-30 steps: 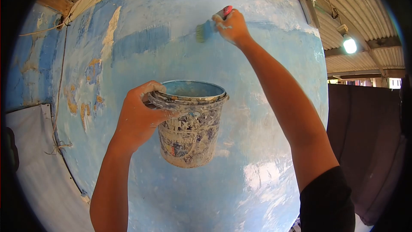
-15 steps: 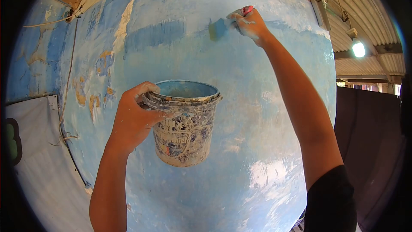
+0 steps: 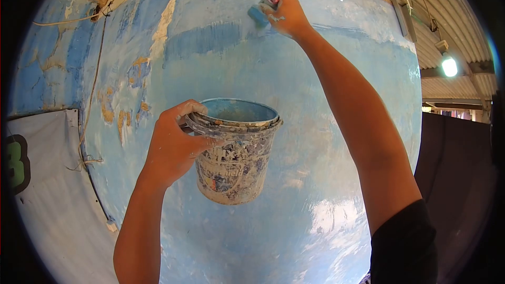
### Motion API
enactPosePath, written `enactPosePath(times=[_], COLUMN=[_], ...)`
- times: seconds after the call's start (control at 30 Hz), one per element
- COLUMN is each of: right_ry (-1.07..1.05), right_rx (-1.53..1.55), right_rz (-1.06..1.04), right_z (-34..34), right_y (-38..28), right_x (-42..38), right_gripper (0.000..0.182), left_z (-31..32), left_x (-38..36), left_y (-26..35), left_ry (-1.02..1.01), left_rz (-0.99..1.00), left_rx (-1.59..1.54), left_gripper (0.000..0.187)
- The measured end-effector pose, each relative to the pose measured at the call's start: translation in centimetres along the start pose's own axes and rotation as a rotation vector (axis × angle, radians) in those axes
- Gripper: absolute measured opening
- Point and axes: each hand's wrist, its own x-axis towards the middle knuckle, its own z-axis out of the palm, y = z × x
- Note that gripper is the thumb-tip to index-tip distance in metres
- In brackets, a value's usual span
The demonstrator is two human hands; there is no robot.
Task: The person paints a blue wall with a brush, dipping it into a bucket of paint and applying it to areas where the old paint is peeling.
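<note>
A paint-stained bucket (image 3: 234, 163), bluish inside, hangs upright from the grip of my left hand (image 3: 176, 142), whose fingers clasp its rim at the left. High on the blue wall (image 3: 221, 73), my right hand (image 3: 286, 14) is closed round a paintbrush (image 3: 258, 14). The red end of its handle shows above my fingers, and the blue bristles are against the wall near the edge of a darker wet band. Pale paint smears mark both hands.
Peeling patches and a hanging cord (image 3: 94, 89) are at the wall's left. A pale sheet (image 3: 50, 179) covers the lower left. Wooden beams and a lit bulb (image 3: 449, 67) are at the upper right, above a dark sheet (image 3: 452, 179).
My right hand has moved up and left with the paintbrush. The bucket and my left hand appear slightly farther right, and the whole view has shifted right too.
</note>
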Motion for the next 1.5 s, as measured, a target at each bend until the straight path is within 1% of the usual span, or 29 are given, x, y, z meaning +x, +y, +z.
enactPosePath(times=[0.03, 0.1, 0.13, 0.2, 0.23, 0.3, 0.4, 0.43, 0.53, 0.6, 0.67, 0.7, 0.77, 0.8, 0.87, 0.9, 0.97, 1.0, 1.07, 1.1, 1.13, 1.2, 1.23, 1.27, 1.33, 1.37, 1.4, 1.43, 1.5], right_ry=[-0.002, -0.099, -0.101, -0.294, -0.297, -0.571, -0.506, -0.513, -0.517, -0.457, -0.318, -0.319, -0.232, -0.233, -0.235, -0.237, -0.496, -0.494, -0.532, -0.509, -0.506, -0.201, -0.194, -0.194, -0.273, -0.29, -0.399, -0.425, -0.451], right_rx=[0.002, -0.14, -0.138, -0.313, -0.313, -0.291, -0.17, -0.152, -0.171, -0.226, -0.317, -0.318, -0.299, -0.302, -0.315, -0.32, -0.333, -0.334, -0.128, -0.196, -0.195, -0.126, -0.2, -0.203, -0.415, -0.347, -0.332, -0.312, -0.289], right_rz=[0.0, -0.381, -0.377, -0.546, -0.547, -0.522, -0.448, -0.305, -0.283, -0.292, -0.292, -0.291, -0.416, -0.416, -0.609, -0.605, -0.52, -0.517, -0.612, -0.546, -0.545, -0.593, -0.478, -0.474, -0.452, -0.568, -0.402, -0.407, -0.418], right_z=[0.3, 1.2, 1.6, 1.9, 1.5, -0.6, -3.6, -4.4, -3.1, -2.2, -1.2, -0.8, 0.2, 0.5, 0.6, 0.2, -1.1, -1.8, -3.4, -5.4, -4.9, -3.9, -3.6, -3.2, -2.6, -1.1, -2.1, -2.9, -4.1], right_y=[0.1, 0.0, 0.2, 0.6, 0.6, -0.2, -0.3, -0.9, 0.3, 0.1, 0.0, 0.2, 1.2, 1.9, 2.9, 2.6, 1.6, 1.7, 2.1, -0.3, 0.5, 1.9, 2.0, 2.2, 2.2, 4.2, 2.3, 1.7, 1.4], right_x=[-0.1, -0.5, -1.6, -4.7, -5.7, -6.9, -5.0, -4.5, -1.2, 0.1, 1.4, 1.7, 1.8, 1.1, -2.2, -4.0, -6.9, -6.7, -5.5, -5.4, -4.5, -2.4, -2.1, -2.4, -4.1, -4.8, -6.9, -8.0, -8.3], right_gripper=[0.032, 0.032, 0.032, 0.031, 0.031, 0.034, 0.04, 0.047, 0.046, 0.044, 0.038, 0.038, 0.029, 0.029, 0.018, 0.018, 0.02, 0.02, 0.021, 0.022, 0.022, 0.027, 0.035, 0.035, 0.037, 0.038, 0.036, 0.028, 0.026], left_z=[-0.1, -0.4, -0.4, -0.2, -0.2, 0.0, 0.2, 0.2, -0.1, -0.2, -0.1, -0.1, -0.2, -0.1, -0.2, -0.2, -0.2, -0.2, -0.2, -1.0, -1.0, -0.8, -0.6, -0.6, -0.5, -0.4, -0.4, -0.4, -0.4], left_x=[0.0, -0.2, -0.3, -0.4, -0.5, -0.8, -1.0, -1.0, -0.5, -0.3, -0.3, -0.3, -0.4, -0.4, -0.5, -0.5, -0.5, -0.6, -0.6, -0.9, -0.8, -0.7, -0.7, -0.7, -0.4, -0.4, -0.4, -0.5, -0.7], left_y=[0.0, -0.4, -0.9, -0.9, -0.7, -0.2, 0.6, 0.7, -0.2, -0.6, -0.3, -0.3, -0.4, -0.3, 0.1, 0.0, -0.3, -0.4, -0.5, -0.4, -0.2, 0.1, 0.5, 0.7, 0.4, 0.3, 0.4, 0.7, 0.9], left_ry=[-0.008, -0.007, 0.001, 0.004, 0.02, 0.04, 0.078, 0.058, 0.021, -0.005, -0.015, -0.017, -0.033, -0.035, -0.029, -0.034, -0.032, -0.034, -0.003, -0.007, -0.016, -0.03, -0.046, -0.062, -0.062, -0.058, -0.062, -0.071, -0.074], left_rz=[-0.008, -0.018, 0.006, 0.023, 0.016, 0.008, 0.018, 0.014, 0.036, 0.056, 0.018, 0.017, 0.003, 0.004, 0.007, 0.008, 0.018, 0.021, 0.047, 0.052, 0.057, 0.064, 0.063, 0.064, 0.089, 0.11, 0.114, 0.119, 0.122], left_rx=[0.001, 0.004, -0.035, -0.076, -0.08, -0.081, -0.006, 0.02, 0.032, 0.015, 0.033, 0.033, 0.063, 0.06, 0.05, 0.046, 0.017, 0.018, 0.024, 0.032, 0.028, 0.024, 0.042, 0.058, 0.047, 0.037, 0.036, 0.023, 0.012], left_gripper=[0.039, 0.04, 0.038, 0.038, 0.039, 0.039, 0.041, 0.041, 0.042, 0.042, 0.043, 0.043, 0.045, 0.045, 0.039, 0.039, 0.039, 0.039, 0.042, 0.042, 0.042, 0.042, 0.042, 0.042, 0.041, 0.041, 0.041, 0.041, 0.041])
